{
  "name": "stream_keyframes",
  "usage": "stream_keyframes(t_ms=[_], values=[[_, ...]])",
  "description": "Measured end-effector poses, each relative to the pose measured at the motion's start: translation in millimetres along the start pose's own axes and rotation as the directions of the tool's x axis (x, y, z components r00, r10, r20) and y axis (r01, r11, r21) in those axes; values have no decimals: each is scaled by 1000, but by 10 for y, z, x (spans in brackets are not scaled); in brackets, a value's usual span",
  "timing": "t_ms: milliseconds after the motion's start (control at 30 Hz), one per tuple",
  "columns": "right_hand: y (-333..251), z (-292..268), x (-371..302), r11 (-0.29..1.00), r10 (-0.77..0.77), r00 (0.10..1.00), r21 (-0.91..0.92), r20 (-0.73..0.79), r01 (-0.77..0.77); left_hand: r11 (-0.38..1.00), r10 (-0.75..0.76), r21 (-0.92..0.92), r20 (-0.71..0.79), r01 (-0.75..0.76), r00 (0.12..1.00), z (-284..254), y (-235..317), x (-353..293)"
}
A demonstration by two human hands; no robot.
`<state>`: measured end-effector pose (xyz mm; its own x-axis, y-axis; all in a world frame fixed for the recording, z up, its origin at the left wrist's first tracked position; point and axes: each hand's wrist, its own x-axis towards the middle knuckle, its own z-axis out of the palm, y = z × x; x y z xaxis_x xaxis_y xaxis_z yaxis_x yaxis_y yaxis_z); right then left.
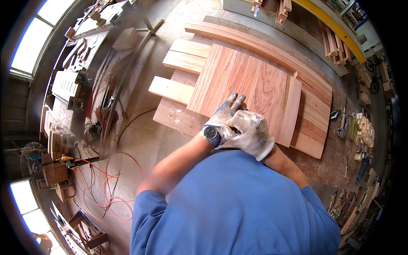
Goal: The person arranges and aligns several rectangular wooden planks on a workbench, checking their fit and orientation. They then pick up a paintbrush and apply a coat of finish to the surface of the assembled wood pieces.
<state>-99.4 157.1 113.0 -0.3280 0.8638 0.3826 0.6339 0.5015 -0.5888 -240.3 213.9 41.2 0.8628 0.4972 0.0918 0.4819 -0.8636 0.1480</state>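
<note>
One left hand (pixel 228 111), fingers extended, has the curled right hand (pixel 253 134) against its glove (pixel 220 117), pinch unclear; judged glove-fitting, next calling for separation near the wooden panel (pixel 244 74).

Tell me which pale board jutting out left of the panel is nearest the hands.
The lowest pale board, nearest the left hand; a gap separates it from the upper two.

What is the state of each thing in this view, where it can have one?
Left hand: gloved, fingers extended
Right hand: gloved, fingers curled, against the left hand; grip unclear
Wristwatch: worn, dial visible
Wide wooden panel: lying flat
Pale plank: lying flat, jutting left of the panel
Red hose: loosely looped
</note>
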Motion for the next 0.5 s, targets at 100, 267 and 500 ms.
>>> stream_keyframes(t_ms=[100,267,500], values=[[14,-3,4,1000,2,1000,8,-7,-2,1000,-2,11,4,2,1000,-48,11,6],[-3,-2,7,1000,2,1000,14,-1,-2,997,6,-80,-91,-14,996,-53,-14,-16],[-16,3,29,1000,-21,999,6,-25,21,1000,16,18,-48,-15,999,-111,-23,4]])
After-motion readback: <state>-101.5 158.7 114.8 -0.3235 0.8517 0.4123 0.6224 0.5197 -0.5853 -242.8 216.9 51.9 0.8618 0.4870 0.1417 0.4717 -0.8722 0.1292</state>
